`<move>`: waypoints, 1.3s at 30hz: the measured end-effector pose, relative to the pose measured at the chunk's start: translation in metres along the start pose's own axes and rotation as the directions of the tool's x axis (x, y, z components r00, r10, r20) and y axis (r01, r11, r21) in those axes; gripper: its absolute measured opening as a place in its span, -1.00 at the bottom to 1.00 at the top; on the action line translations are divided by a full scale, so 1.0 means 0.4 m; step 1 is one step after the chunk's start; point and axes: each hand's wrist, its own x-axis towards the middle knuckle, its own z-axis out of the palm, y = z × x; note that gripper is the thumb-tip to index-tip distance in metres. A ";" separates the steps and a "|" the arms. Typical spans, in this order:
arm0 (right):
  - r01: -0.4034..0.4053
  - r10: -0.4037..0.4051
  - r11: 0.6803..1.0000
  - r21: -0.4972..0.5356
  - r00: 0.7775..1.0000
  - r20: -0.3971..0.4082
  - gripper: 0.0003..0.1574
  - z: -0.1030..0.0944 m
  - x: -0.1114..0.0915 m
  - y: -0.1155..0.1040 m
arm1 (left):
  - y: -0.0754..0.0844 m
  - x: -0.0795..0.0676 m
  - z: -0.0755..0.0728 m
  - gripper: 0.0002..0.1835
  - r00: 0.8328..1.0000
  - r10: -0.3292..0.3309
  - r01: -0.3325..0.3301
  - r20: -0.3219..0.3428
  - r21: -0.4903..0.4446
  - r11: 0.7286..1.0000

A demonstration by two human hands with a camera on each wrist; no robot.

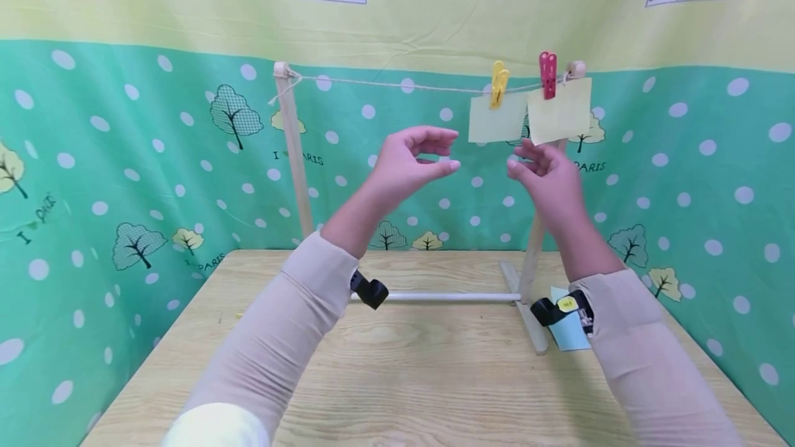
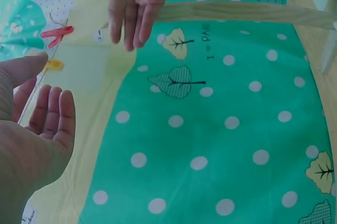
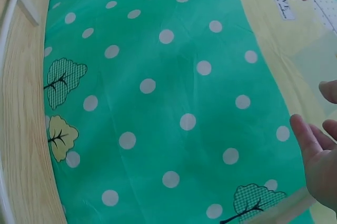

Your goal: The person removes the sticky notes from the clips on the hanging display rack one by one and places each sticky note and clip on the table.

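Fingers on the left hand point(image 1: 406, 161) are softly bent and lie close to one another, with the thumb well apart from them; the right hand point(image 1: 553, 181) faces it in much the same shape, its fingers loosely curved and a gap showing at the thumb. Both hang in the air below a string point(image 1: 397, 85) — tied between a left post point(image 1: 295, 150) and a right post point(image 1: 532, 254), both of wood.

Two sheets hang from that string near its right end. A yellow clip point(image 1: 499, 85) grips the pale green sheet point(image 1: 493, 123) by its top edge; a pink clip point(image 1: 548, 74) holds the pale yellow sheet point(image 1: 562, 112) near its upper left corner, so that this one sits slightly tilted. Their neighbouring edges meet in the head view. The right hand's fingertips come up to the lower edge of the pale yellow sheet (whether they touch it, I cannot tell), while the left hand is nearest to the pale green one.

Lower down, a white rod point(image 1: 447, 297) runs just above the wooden table point(image 1: 404, 378). Blue paper point(image 1: 570, 333) lies there too — partly hidden by the right wrist's black camera point(image 1: 546, 312).
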 end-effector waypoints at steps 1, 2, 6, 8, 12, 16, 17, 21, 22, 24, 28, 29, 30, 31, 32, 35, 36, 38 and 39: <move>-0.007 0.007 0.999 0.043 1.000 -0.002 -0.24 0.004 0.005 -0.001 | 0.004 0.007 0.006 -0.57 1.000 0.005 -0.005 0.002 -0.002 1.000; -0.014 0.015 0.995 0.094 1.000 -0.001 -0.24 0.008 0.010 -0.001 | 0.009 0.013 0.011 -0.56 1.000 0.006 -0.006 0.002 -0.002 1.000; -0.030 0.030 0.956 0.292 1.000 0.006 -0.26 0.027 0.022 0.000 | 0.033 0.035 0.030 -0.55 1.000 0.024 -0.024 -0.002 0.010 1.000; -0.030 0.033 0.929 0.368 0.999 0.000 -0.29 0.036 0.027 0.002 | 0.046 0.046 0.039 -0.54 0.999 0.033 -0.033 -0.001 0.019 0.999; -0.008 0.034 0.889 0.458 0.998 -0.049 -0.40 0.050 0.034 -0.002 | 0.070 0.068 0.055 -0.53 0.999 0.049 -0.049 -0.004 0.014 0.999; 0.013 0.043 0.854 0.520 0.994 -0.097 -0.53 0.061 0.039 -0.007 | 0.088 0.085 0.063 -0.52 0.998 0.048 -0.048 -0.031 -0.009 0.999; 0.017 0.049 0.844 0.537 0.993 -0.108 -0.58 0.064 0.041 -0.009 | 0.091 0.088 0.064 -0.51 0.998 0.048 -0.048 -0.037 -0.014 0.999; 0.022 0.087 0.800 0.600 0.985 -0.152 -0.75 0.072 0.047 -0.012 | 0.105 0.101 0.066 -0.49 0.997 0.043 -0.043 -0.064 -0.003 0.999; 0.022 0.099 0.787 0.617 0.982 -0.162 -0.77 0.074 0.048 -0.013 | 0.108 0.105 0.066 -0.48 0.997 0.041 -0.041 -0.070 0.003 0.999; 0.022 0.120 0.766 0.642 0.977 -0.177 -0.79 0.077 0.053 -0.014 | 0.116 0.111 0.067 -0.47 0.996 0.034 -0.032 -0.083 0.019 0.999; 0.021 0.139 0.743 0.669 0.973 -0.186 -0.80 0.080 0.059 -0.015 | 0.131 0.124 0.068 -0.43 0.995 0.012 -0.006 -0.102 0.059 0.998; 0.020 0.144 0.740 0.672 0.972 -0.188 -0.79 0.081 0.061 -0.015 | 0.135 0.127 0.069 -0.42 0.994 0.005 0.003 -0.107 0.075 0.997; 0.021 0.146 0.740 0.673 0.971 -0.191 -0.79 0.082 0.062 -0.016 | 0.139 0.131 0.070 -0.41 0.994 -0.003 0.013 -0.113 0.092 0.996; 0.022 0.147 0.741 0.671 0.970 -0.193 -0.78 0.083 0.063 -0.017 | 0.144 0.135 0.072 -0.40 0.993 -0.009 0.022 -0.117 0.110 0.994; 0.023 0.147 0.741 0.671 0.969 -0.196 -0.79 0.084 0.065 -0.017 | 0.149 0.138 0.073 -0.39 0.993 -0.017 0.033 -0.119 0.129 0.991; 0.029 0.149 0.739 0.673 0.967 -0.205 -0.79 0.089 0.071 -0.017 | 0.160 0.149 0.078 -0.33 0.992 -0.033 0.054 -0.119 0.172 0.984; 0.031 0.150 0.738 0.674 0.967 -0.208 -0.79 0.089 0.073 -0.017 | 0.163 0.152 0.079 -0.32 0.993 -0.037 0.057 -0.116 0.180 0.982; 0.034 0.151 0.734 0.679 0.966 -0.212 -0.80 0.091 0.076 -0.018 | 0.166 0.158 0.082 -0.29 0.993 -0.045 0.064 -0.106 0.182 0.981; 0.039 0.149 0.734 0.678 0.965 -0.216 -0.79 0.092 0.077 -0.017 | 0.167 0.160 0.084 -0.28 0.994 -0.047 0.064 -0.101 0.180 0.981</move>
